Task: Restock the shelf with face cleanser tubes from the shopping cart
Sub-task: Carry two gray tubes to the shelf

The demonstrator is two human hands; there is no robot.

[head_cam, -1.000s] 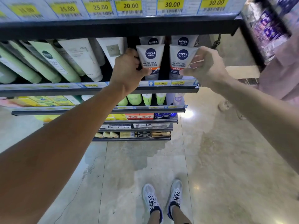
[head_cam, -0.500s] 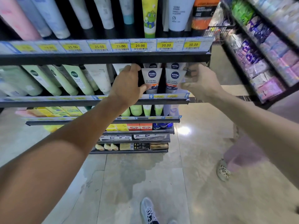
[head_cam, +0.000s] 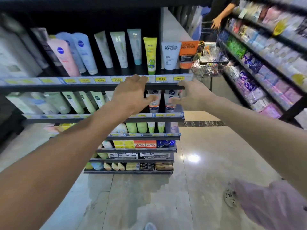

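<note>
Another person's hand (head_cam: 216, 23), seemingly on a far cart's handle.

Your left hand (head_cam: 131, 93) and right hand (head_cam: 191, 95) reach toward 2 Nivea tubes (head_cam: 154, 103) at the right end of the shelf (head_cam: 99, 119), fingers loosely curled, gripping nothing. A shopping cart (head_cam: 209, 67) stands beyond the shelf's right corner.
</note>
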